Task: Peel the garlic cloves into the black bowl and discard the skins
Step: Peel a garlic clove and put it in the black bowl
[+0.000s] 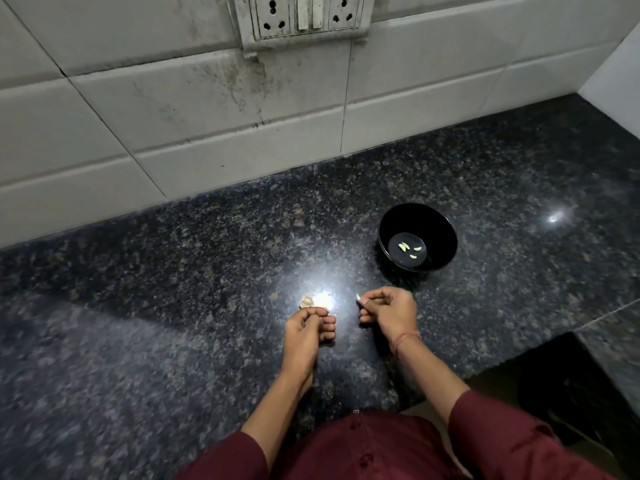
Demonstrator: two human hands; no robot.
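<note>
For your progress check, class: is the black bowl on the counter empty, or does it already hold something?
Not empty. The black bowl stands upright, and three pale peeled cloves lie on its bottom.

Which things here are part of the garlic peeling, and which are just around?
Job: bowl, peeled cloves in it, garlic on counter, garlic piece pinched by right hand, left hand.
Around: socket panel, wall tiles.

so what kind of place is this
Most likely a home kitchen: a dark speckled stone counter, a white tiled wall with a socket panel, and a black bowl holding peeled garlic cloves.
</note>
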